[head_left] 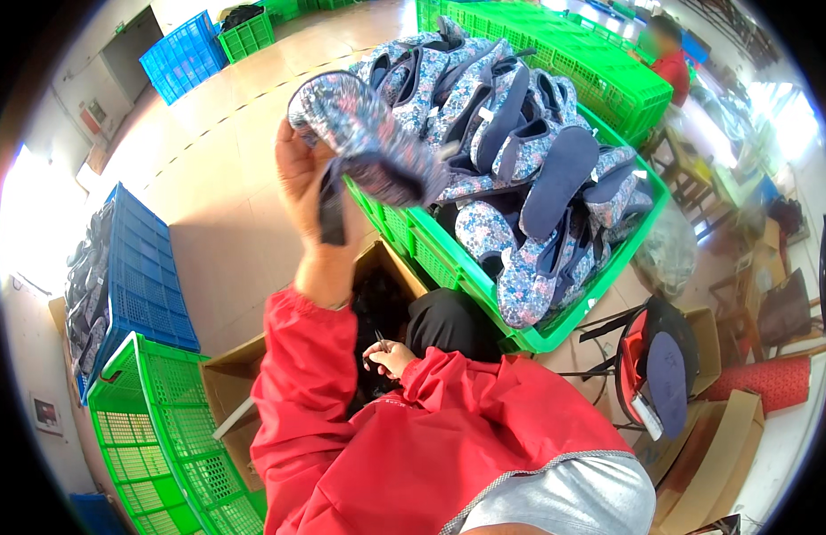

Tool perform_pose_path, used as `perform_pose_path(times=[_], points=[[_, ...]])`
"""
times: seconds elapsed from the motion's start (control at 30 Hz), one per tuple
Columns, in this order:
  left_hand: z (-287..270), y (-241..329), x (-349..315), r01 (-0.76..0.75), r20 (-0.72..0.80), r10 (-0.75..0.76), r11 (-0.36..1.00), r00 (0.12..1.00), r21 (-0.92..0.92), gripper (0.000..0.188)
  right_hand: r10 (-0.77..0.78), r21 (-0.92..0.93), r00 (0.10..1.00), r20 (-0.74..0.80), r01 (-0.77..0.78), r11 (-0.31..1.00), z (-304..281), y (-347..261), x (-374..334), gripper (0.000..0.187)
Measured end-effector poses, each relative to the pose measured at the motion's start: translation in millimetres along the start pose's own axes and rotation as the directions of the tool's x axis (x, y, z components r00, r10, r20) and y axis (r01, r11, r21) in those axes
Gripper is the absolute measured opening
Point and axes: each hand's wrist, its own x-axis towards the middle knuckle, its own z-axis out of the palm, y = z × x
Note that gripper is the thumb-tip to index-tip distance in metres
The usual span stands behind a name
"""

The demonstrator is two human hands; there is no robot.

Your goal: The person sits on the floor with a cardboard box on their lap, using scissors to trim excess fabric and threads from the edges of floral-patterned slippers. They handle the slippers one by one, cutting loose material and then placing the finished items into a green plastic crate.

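Raised at the upper left of the pile, my left hand (299,178) grips a floral slip-on shoe (352,116) with blue and pink print and a dark lining. The shoe is tilted and slightly blurred. A dark strip (333,205) hangs below it across my wrist. Low by my lap, my right hand (393,358) is closed around a thin dark pointed tool (380,339); its exact kind is too small to tell. Many matching shoes (511,134), some with navy soles up, are heaped in a green plastic crate (511,330) just beyond and to the right.
An opened cardboard box (230,383) with dark contents stands before me. Empty-looking green crates (177,437) and a blue crate (150,276) are at left. At right is a stool (640,357) carrying a dark insole (667,383). Another person (672,67) is far right, behind stacked green crates (600,80).
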Motion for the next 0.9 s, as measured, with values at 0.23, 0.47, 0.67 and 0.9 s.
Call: perform_pose_path(times=[0.23,0.47,0.67,0.9], points=[[-59.2,108.7,-27.5,-0.032,0.342,-0.755,0.393,0.559,0.919,0.032,-0.147,0.095,0.985,0.086,0.139,0.986,1.8,-8.4,-12.3,0.012],[-149.0,165.8,-130.4,0.118,0.099,-0.989,0.086,-0.109,0.989,0.034,-0.149,0.078,0.946,0.289,0.131,0.988,24.4,-58.6,-52.9,0.025],[-187.0,175.8,-166.3,0.23,0.048,-0.976,-0.002,-0.213,0.973,0.029,0.1,-0.079,0.881,0.462,-0.071,0.994,46.1,-55.0,-68.6,0.02],[-199.1,187.7,-185.0,0.353,-0.054,-0.989,-0.002,0.139,0.936,0.028,0.086,0.024,0.889,0.451,-0.109,0.994,52.3,-43.2,-64.4,0.027]])
